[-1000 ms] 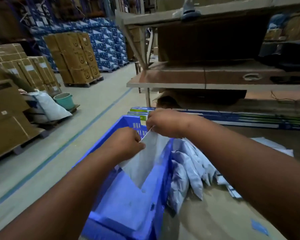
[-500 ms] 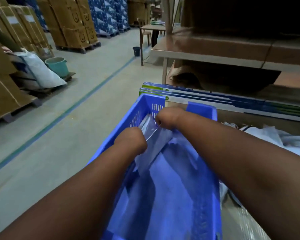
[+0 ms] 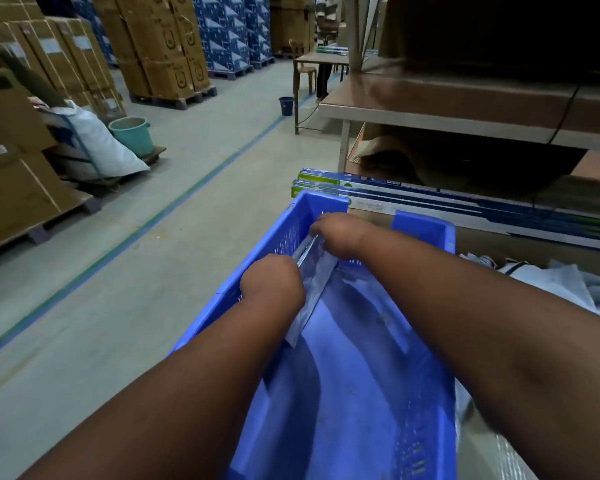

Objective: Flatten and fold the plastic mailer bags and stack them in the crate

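Crate left wall [image 3: 219, 299]: the blue crate sits at 6 o'clock in the view, its slotted left wall right beside the work; a mailer edge pushed against those slots could catch and spring the fold open.
Left hand [image 3: 272, 284]: its grip is closed on the near end of the folded mailer bag [image 3: 312, 282], fingers curled under and hidden; if this end is let go first, the slick plastic would likely unfold.
Folded mailer bag: it stands tilted on edge inside the crate, toward the far end at 12 o'clock, not yet lying flat; trapped air or a creased corner could keep it from settling level.
Right hand [image 3: 340, 233]: its grip pinches the far end of the same bag, near the crate's far wall; a snag on the rim there could pull the bag askew.
Crate floor [image 3: 343, 393]: pale sheets seem to line it, though motion blur makes a count impossible; sliding the new bag in could drag them out of line.
Loose mailers [image 3: 561, 289]: heaped at 3 o'clock outside the crate, on the worktop, near the right forearm, which could sweep them off.
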A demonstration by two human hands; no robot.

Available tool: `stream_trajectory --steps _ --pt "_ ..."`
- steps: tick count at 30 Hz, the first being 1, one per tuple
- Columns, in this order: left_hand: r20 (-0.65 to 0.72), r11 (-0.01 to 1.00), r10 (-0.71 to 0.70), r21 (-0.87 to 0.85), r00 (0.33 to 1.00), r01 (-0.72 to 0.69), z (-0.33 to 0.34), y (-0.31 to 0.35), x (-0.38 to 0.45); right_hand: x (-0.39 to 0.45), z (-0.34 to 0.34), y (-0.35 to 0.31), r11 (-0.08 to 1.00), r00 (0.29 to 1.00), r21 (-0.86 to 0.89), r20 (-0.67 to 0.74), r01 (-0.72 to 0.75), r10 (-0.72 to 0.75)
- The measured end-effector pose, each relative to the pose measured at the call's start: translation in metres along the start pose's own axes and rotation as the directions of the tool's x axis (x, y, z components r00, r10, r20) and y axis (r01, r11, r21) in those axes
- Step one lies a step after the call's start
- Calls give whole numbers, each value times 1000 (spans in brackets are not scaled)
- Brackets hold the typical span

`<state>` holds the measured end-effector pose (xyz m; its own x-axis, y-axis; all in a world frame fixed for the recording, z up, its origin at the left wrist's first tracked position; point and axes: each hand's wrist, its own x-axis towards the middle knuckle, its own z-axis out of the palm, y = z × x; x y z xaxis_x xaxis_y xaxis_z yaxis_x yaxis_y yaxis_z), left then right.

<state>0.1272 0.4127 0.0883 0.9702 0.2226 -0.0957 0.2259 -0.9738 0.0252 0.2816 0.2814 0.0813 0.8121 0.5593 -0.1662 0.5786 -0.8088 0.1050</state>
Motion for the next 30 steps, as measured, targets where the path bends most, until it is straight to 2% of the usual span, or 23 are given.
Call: stream_trajectory --steps 4,11,19,25,28,30 --pt "-48 1000 10 22 999 -9 -16 15 -12 -40 -20 9 997 998 79 -62 11 -6" --pt "-143 990 114 -68 983 -124 -42 71 -62 -159 -47 57 983 989 180 -138 -18 44" --pt "-233 958 275 -15 933 -287 -58 191 -123 -307 -31 133 966 965 239 -211 -102 154" --pt "-152 895 442 13 884 -446 -24 280 -156 -396 25 190 911 924 268 -138 -312 357" --pt "-55 899 436 -20 898 -437 -5 307 -166 -426 62 214 852 867 240 -72 -465 493" --pt "-12 911 409 -55 913 -409 4 320 -174 -438 88 219 827 843 227 -42 -514 536"
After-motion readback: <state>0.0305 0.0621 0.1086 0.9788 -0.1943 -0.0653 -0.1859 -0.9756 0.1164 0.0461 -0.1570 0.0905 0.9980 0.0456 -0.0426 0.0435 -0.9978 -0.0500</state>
